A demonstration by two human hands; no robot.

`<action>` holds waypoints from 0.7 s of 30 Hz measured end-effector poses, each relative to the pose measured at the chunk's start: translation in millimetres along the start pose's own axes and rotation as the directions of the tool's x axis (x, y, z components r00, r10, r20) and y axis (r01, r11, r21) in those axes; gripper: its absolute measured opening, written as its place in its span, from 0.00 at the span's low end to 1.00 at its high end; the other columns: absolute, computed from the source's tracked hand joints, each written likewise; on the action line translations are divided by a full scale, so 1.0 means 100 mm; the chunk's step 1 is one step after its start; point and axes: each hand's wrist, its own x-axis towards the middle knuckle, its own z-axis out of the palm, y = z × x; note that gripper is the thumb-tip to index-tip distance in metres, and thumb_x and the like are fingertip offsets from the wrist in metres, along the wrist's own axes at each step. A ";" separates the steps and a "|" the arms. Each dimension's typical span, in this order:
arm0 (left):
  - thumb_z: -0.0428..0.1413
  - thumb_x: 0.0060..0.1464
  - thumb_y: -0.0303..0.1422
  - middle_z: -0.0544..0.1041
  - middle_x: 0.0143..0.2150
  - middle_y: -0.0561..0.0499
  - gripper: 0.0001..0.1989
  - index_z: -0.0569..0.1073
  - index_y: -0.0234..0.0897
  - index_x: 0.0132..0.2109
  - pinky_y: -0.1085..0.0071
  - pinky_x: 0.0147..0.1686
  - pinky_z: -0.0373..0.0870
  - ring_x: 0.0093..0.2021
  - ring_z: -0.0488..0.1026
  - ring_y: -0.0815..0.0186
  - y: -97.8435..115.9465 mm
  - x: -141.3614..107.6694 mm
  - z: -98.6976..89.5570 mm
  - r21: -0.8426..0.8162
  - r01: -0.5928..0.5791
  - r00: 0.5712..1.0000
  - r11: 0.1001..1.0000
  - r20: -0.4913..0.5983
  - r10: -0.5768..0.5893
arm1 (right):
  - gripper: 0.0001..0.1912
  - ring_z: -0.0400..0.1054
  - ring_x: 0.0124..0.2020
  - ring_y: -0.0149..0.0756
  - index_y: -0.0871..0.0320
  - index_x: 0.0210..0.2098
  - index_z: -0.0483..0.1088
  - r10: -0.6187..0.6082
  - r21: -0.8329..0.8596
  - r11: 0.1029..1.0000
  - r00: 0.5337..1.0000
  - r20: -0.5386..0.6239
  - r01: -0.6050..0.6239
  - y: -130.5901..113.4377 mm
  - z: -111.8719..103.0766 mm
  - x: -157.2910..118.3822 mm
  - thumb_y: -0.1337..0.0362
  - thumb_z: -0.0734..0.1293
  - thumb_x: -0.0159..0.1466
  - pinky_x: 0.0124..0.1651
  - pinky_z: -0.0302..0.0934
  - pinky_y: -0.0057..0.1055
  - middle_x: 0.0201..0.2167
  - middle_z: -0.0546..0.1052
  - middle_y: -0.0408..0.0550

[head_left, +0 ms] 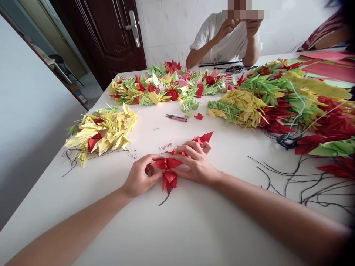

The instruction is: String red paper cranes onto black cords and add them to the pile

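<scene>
left hand (142, 174): pinching one side of red paper piece (165, 163) | right hand (196, 165): pinching the other | spot: between both, over white table (177, 236) | tip: light fingers probably beat squeezing, folds likely crumple tbh

Smooth white table (199, 225), soft sheen. Toward near edge: red winged folded-paper pieces (169, 177), matt, sharply creased. By left edge: pale-yellow folded-paper cluster (115, 129), matt too, crisp. Toward right edge: thin black cords (287, 142), fibre or plastic unclear. Toward far edge: small pink-handled snips (179, 118), blades apparently metal. Beyond far-left corner: dark-brown panelled door (111, 33), glossy, wood-like; silver lever handle (135, 29), metallic.
</scene>
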 end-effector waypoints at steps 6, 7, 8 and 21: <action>0.59 0.53 0.36 0.78 0.40 0.49 0.15 0.73 0.37 0.47 0.77 0.25 0.68 0.26 0.69 0.73 -0.01 0.00 -0.01 -0.049 0.022 1.000 0.999 0.006 -0.022 | 0.10 0.64 0.44 0.39 0.51 0.39 0.75 0.045 0.030 0.999 0.999 -0.021 -0.044 0.01 0.02 0.00 0.54 0.69 0.61 0.48 0.42 0.42 0.39 0.77 0.44; 0.59 0.53 0.37 0.78 0.40 0.49 0.15 0.73 0.37 0.47 0.77 0.25 0.68 0.26 0.69 0.73 -0.02 0.00 -0.01 -0.052 0.023 1.000 0.998 0.009 -0.023 | 0.10 0.63 0.45 0.39 0.51 0.39 0.75 0.050 0.026 0.998 0.999 -0.014 -0.049 0.01 0.02 -0.01 0.54 0.69 0.61 0.48 0.43 0.42 0.39 0.77 0.45; 0.59 0.53 0.37 0.78 0.40 0.49 0.15 0.73 0.37 0.47 0.77 0.25 0.68 0.25 0.69 0.73 -0.02 0.00 -0.01 -0.054 0.023 1.000 0.998 0.010 -0.022 | 0.10 0.63 0.45 0.40 0.51 0.39 0.75 0.054 0.019 0.998 0.999 -0.001 -0.054 0.01 0.02 -0.01 0.54 0.69 0.61 0.47 0.43 0.42 0.40 0.76 0.45; 0.54 0.56 0.33 0.78 0.36 0.50 0.09 0.73 0.36 0.44 0.77 0.25 0.68 0.24 0.68 0.74 -0.02 -0.01 0.01 0.003 -0.044 0.999 0.999 -0.030 0.044 | 0.07 0.58 0.47 0.43 0.52 0.39 0.74 0.067 -0.012 0.998 0.995 0.077 -0.067 0.03 0.04 -0.02 0.60 0.67 0.62 0.47 0.47 0.40 0.40 0.75 0.47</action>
